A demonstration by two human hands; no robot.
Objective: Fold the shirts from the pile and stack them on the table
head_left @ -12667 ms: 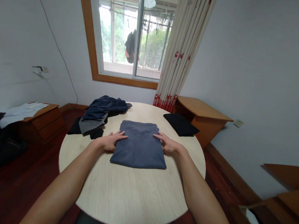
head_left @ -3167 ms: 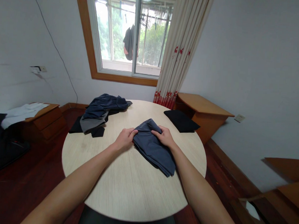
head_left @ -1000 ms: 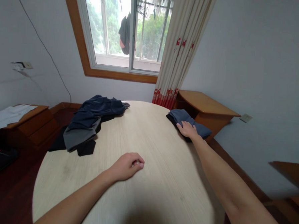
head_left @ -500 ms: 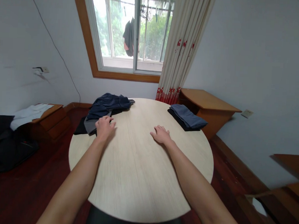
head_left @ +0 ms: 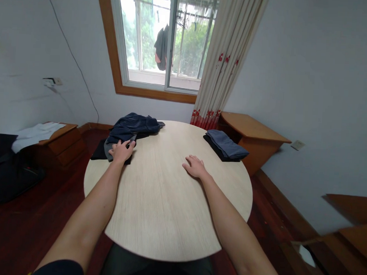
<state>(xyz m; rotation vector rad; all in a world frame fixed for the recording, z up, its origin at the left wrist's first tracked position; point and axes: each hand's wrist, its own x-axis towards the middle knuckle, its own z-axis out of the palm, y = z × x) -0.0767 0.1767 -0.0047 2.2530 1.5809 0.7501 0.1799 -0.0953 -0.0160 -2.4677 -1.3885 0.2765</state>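
A rumpled navy garment (head_left: 131,126) with grey parts lies in a heap at the table's far left, over a flat black cloth (head_left: 99,151). My left hand (head_left: 121,151) rests at the near edge of this heap, its fingers spread apart over the grey part. Whether the fingertips press into the fabric is hard to see. On the bare tabletop right of the middle, my right hand (head_left: 195,167) lies palm down and open, holding nothing. Farther right, a folded grey-blue garment (head_left: 226,144) sits on a folded black cloth (head_left: 221,153).
The pale round table (head_left: 164,202) has a straight-cut side at left and right near me. Behind it stand a wooden desk (head_left: 254,129), a curtain (head_left: 227,53) and a window. To the left are a small wooden cabinet (head_left: 63,141) and a black bag (head_left: 12,173).
My left hand has moved slightly left, onto the grey part of the heap, and its fingers have spread. The right hand stays about where it was. The view has shifted a little.
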